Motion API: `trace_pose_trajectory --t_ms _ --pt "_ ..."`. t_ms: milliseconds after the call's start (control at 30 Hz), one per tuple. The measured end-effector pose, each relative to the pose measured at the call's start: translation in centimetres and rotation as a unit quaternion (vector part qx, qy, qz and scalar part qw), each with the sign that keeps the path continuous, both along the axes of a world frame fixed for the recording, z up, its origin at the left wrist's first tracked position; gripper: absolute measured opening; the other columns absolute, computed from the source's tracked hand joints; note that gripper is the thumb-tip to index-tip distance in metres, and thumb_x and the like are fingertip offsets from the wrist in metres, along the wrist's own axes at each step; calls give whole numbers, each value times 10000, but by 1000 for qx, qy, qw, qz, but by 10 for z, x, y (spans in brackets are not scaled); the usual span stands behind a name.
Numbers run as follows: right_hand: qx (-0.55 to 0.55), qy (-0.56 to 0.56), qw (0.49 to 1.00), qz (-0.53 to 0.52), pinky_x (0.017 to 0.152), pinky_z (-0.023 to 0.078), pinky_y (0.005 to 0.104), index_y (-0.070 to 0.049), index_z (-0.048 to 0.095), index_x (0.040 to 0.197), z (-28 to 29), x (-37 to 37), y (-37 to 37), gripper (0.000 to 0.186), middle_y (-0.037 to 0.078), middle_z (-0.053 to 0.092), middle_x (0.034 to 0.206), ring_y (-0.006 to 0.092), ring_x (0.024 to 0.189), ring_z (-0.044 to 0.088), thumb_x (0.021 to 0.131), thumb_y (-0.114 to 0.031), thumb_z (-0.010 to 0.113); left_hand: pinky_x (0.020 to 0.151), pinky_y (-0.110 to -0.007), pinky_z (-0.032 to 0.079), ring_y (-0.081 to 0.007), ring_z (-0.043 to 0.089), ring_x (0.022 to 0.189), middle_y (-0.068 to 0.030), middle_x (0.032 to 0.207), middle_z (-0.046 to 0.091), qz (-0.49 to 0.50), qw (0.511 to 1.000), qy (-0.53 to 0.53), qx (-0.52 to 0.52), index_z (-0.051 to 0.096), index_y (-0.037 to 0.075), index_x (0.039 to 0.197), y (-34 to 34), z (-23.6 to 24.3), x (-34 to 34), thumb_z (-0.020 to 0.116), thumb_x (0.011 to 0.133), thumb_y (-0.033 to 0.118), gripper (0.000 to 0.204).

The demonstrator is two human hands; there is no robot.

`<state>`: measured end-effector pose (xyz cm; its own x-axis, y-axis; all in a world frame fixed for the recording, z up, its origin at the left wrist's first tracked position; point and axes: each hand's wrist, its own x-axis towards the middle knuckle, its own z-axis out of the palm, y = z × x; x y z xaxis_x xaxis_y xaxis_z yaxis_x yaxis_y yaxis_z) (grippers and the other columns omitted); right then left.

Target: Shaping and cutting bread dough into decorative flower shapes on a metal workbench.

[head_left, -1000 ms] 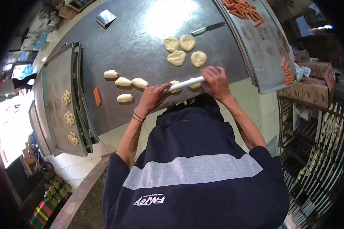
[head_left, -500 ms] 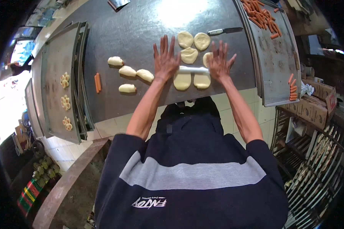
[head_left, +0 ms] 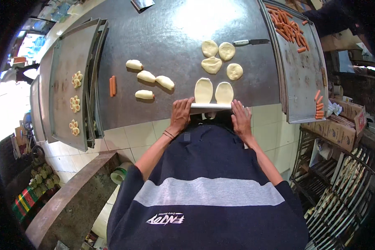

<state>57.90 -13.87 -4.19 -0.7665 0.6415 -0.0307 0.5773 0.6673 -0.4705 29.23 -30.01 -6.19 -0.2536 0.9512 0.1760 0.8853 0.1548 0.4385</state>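
Observation:
A white rolling pin (head_left: 211, 106) lies crosswise at the table's near edge. My left hand (head_left: 181, 113) is on its left end and my right hand (head_left: 241, 118) on its right end, with the fingers over the pin. Just beyond the pin, touching or nearly touching it, are two flattened dough ovals, one at left (head_left: 203, 91) and one at right (head_left: 224, 92). Several round dough discs (head_left: 211, 65) sit farther back. To the left are several plump dough rolls (head_left: 146, 76), some with a reddish end showing, and a pair of sausages (head_left: 112, 86).
A knife (head_left: 251, 42) rests behind the discs on the dark worktable (head_left: 162, 41). Stacked metal trays (head_left: 73, 54) at left carry flower-shaped dough pieces (head_left: 75, 104). Another tray (head_left: 300, 79) at right holds many sausages (head_left: 288, 27). Cardboard boxes (head_left: 339, 131) and a rack (head_left: 341, 187) stand at lower right.
Both hands have drawn the rolling pin toward me, from the far ends of the two dough pieces to the table edge. Those pieces look longer. My spread fingers have come down around the pin's ends.

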Motion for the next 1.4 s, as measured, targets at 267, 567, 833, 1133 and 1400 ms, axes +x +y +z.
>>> trace_pose_trajectory --t_ms 267,567,833,1133,1400 --pt "-164 265 898 -311 1212 333 558 -61 331 1631 29 -73 55 627 293 399 1608 420 1512 384 1027 -112 492 726 -548 520 -450 677 818 -203 863 674 173 963 -202 43 616 100 1108 73 40 -8 631 927 131 184" --pt "-60 2 991 -120 983 501 522 -12 405 1507 1 -82 56 667 258 640 1238 427 1159 626 902 -125 660 942 -492 532 -472 626 1138 -259 1265 638 56 964 -261 -5 649 7 1206 128 1 19 704 904 183 354" --pt "-237 104 956 -139 787 557 342 -9 745 1085 84 -76 146 201 73 760 930 153 873 704 937 -144 730 667 -409 544 -261 715 739 -146 846 747 -17 938 -334 -94 773 19 1087 135 109 -70 716 869 102 240" --pt "60 22 989 -131 991 496 581 -70 640 1331 10 -65 199 389 151 591 1400 355 1279 580 946 -120 663 798 -496 531 -439 679 922 -245 967 708 4 970 -223 98 703 10 1137 178 62 -86 665 851 25 289" --pt "124 -93 980 -122 1228 90 699 -180 254 1684 -45 -35 62 644 132 165 1758 359 1619 148 1101 -359 463 756 -573 520 -525 666 931 -302 914 684 188 937 -292 32 578 33 1257 62 22 -68 675 942 182 361"
